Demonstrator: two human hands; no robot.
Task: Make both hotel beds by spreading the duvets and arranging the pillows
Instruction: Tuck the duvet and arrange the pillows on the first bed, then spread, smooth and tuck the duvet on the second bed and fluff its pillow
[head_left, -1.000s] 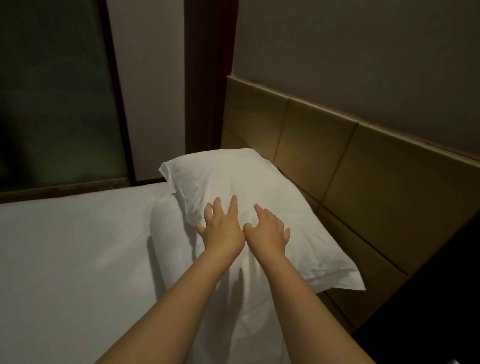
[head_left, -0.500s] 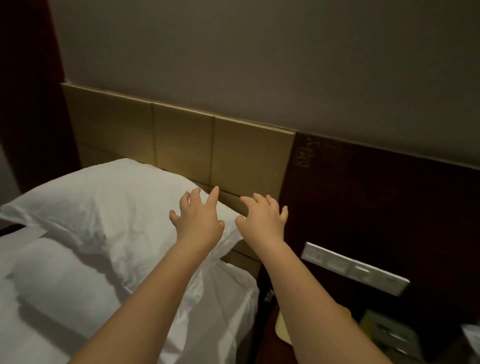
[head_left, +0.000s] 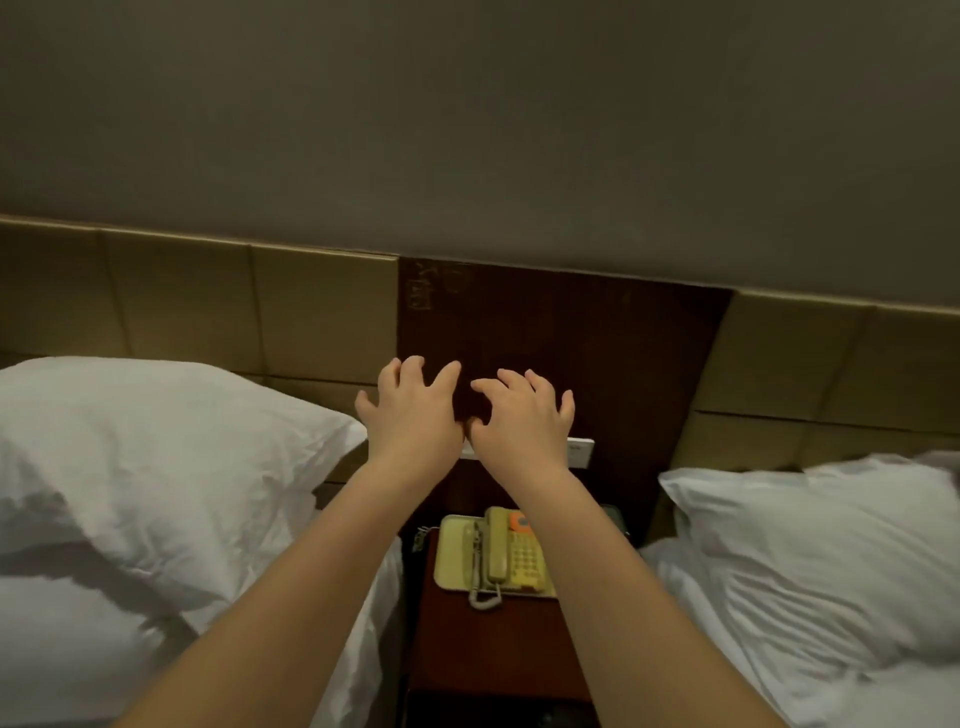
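Both arms reach straight forward, side by side, bare to the elbow. The left hand (head_left: 413, 410) and the right hand (head_left: 522, 418) hang in the air above the far edge of the nightstand (head_left: 493, 660), backs up and thumbs nearly touching. On each hand the fingers are spread and a little bent. Both hands are released and grasp nothing. Behind them is the dark wood panel (head_left: 597, 332) that rises from the back of the nightstand. The right hand hides part of a white switch plate (head_left: 581, 451) on that panel.

The left pillow (head_left: 156, 457) lies left of the nightstand, white and plump, with soft creases and its near corner hanging towards the nightstand. White bedding (head_left: 62, 654) shows below it. The right pillow (head_left: 810, 525) lies right of the nightstand. It is white too, but more rumpled, with ridged folds across its near side. Neither hand touches a pillow.

In count there are two hands, two pillows, one to each side of the nightstand, and two tan padded headboards, the left headboard (head_left: 311, 317) and the right headboard (head_left: 831, 374). There is one nightstand, and on it one cream telephone (head_left: 493, 551) with its handset in the cradle and a coiled cord at the near edge.
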